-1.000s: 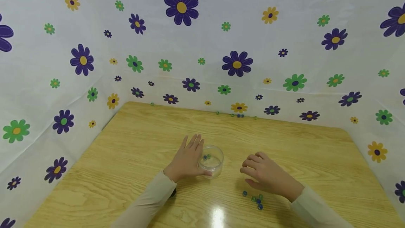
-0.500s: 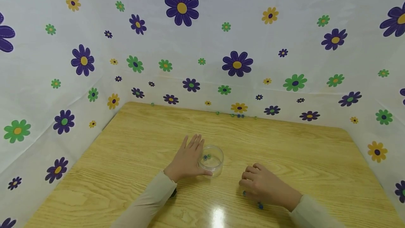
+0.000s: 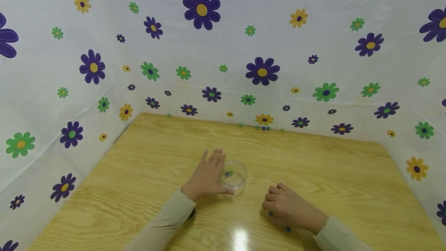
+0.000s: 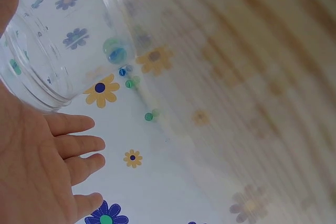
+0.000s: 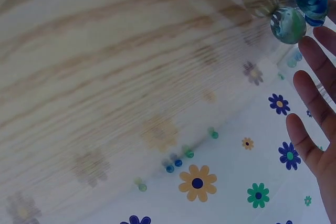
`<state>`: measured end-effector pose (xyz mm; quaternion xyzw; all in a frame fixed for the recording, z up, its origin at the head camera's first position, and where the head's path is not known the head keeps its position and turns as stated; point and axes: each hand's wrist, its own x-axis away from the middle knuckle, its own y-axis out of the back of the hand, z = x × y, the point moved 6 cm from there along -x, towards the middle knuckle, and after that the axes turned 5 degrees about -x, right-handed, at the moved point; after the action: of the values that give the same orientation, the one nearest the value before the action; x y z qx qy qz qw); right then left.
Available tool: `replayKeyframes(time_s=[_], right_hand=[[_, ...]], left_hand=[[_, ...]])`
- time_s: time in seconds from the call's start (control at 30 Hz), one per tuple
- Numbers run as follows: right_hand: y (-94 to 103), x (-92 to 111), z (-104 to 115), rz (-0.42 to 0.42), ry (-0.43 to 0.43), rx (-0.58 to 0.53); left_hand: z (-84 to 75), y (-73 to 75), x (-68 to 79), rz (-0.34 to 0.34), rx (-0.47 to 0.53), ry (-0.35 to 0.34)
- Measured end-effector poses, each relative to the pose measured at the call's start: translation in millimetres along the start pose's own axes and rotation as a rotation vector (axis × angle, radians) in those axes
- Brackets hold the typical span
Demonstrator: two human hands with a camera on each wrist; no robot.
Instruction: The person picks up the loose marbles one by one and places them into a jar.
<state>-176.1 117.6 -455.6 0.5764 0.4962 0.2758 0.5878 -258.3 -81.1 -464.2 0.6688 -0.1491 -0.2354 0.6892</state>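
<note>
My left hand (image 3: 205,179) rests against the left side of a clear round jar (image 3: 240,189), its fingers straight and the thumb at the jar's near side. Inside the jar lie a blue marble (image 3: 227,174) and a green marble (image 3: 231,173). My right hand (image 3: 294,209) is low over loose marbles on the table, covering part of the group. One blue marble (image 3: 270,213) shows by its fingers, another blue marble (image 3: 288,229) below the palm. In the right wrist view, spread fingertips come close to a green-white marble (image 5: 288,25) and a swirled blue marble (image 5: 311,1).
Several marbles (image 3: 263,128) lie along the table's back edge, with a lone green marble (image 3: 168,115) farther left. The wooden table (image 3: 167,142) is enclosed by a flower-print sheet (image 3: 223,42). A small dark object (image 3: 191,213) shows under the left sleeve.
My right hand has come down and toward the front, over the loose marbles, and now hides most of them. The left hand and the jar have stayed in place.
</note>
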Motion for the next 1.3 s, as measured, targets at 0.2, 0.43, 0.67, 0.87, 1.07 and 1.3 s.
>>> replayKeyframes(time_s=[0.2,0.43,0.67,0.87,1.07,1.3], right_hand=[[-2.1,-0.3,0.8,0.004,0.006,-0.016],[-3.8,-0.5,0.3,0.023,-0.002,-0.022],[-3.1,-1.4,-0.6,0.021,-0.002,-0.012],[-1.0,-3.1,0.5,-0.002,0.009,-0.002],[-2.2,-2.8,-0.5,0.023,-0.007,-0.015],[-3.2,-0.9,-3.8,0.070,-0.038,-0.021]], left_hand=[[-0.8,1.1,0.9,0.008,0.008,0.003],[-1.1,1.4,0.8,0.018,0.007,0.006],[-1.4,2.7,1.4,0.026,0.030,0.009],[-0.9,2.0,1.5,0.027,0.030,0.014],[-0.8,1.4,1.3,0.025,0.027,0.013],[-0.3,1.2,1.2,0.025,0.010,0.010]])
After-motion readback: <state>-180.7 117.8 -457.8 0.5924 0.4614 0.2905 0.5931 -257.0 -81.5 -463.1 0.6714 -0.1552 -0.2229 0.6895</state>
